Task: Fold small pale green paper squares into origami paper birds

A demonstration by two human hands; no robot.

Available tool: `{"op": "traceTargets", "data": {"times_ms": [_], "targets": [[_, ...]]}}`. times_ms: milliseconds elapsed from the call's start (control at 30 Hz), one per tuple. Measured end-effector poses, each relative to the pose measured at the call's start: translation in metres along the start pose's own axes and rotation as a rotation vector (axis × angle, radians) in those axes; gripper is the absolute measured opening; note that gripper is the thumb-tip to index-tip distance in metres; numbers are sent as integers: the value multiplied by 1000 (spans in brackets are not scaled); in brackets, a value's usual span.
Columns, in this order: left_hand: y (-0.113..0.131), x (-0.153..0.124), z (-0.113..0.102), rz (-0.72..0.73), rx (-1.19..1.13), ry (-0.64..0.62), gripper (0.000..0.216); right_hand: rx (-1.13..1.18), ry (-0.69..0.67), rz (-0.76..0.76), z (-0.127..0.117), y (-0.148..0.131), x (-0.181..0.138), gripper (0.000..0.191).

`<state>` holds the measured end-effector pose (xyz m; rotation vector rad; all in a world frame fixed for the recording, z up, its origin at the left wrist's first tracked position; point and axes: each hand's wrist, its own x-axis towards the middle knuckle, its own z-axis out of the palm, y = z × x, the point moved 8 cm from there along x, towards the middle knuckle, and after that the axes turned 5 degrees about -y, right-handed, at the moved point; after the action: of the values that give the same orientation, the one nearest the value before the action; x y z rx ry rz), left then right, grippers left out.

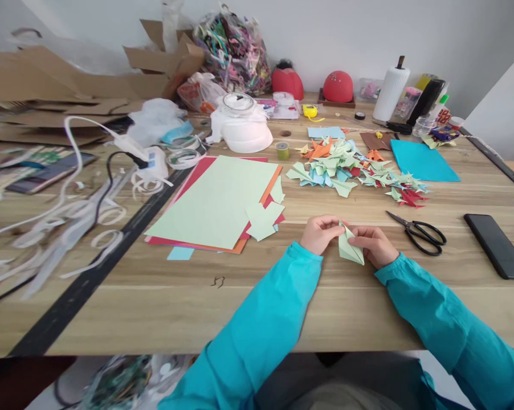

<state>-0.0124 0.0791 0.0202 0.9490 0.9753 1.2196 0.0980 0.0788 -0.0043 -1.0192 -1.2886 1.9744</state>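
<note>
Between my two hands is a small piece of pale green folded paper (350, 246), creased into a pointed shape and raised near the table. My left hand (319, 233) pinches its upper left edge between thumb and fingers. On the other side, my right hand (374, 245) grips its right edge, with the thumb on the paper. Beyond my hands lies a heap of folded paper figures (336, 159) in green, blue, orange and red. Black-handled scissors (419, 232) rest to the right of my right hand.
Left of my hands lies a stack of coloured paper sheets (214, 199) with cut green pieces (264, 220) at its corner. A black phone (498, 246) is at the far right. Blue paper (424, 161) lies behind the scissors. White cables and strips (107, 210) clutter the left.
</note>
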Motion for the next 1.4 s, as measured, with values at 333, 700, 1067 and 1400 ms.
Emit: {"op": "traceTargets", "data": {"times_ms": [333,700,1067,1400], "targets": [[-2,2,-7,-16,-74,11,10,28,15,10,2,-5,0,15],[0,1,-6,13,-86,18,11,42,35,20,1,-4,-1,16],[0,2,-11,9,-52,46,5,55,50,20,2,-6,-1,15],[-2,4,-23,-11,-259,188,17,60,53,5,-2,-3,0,16]]}}
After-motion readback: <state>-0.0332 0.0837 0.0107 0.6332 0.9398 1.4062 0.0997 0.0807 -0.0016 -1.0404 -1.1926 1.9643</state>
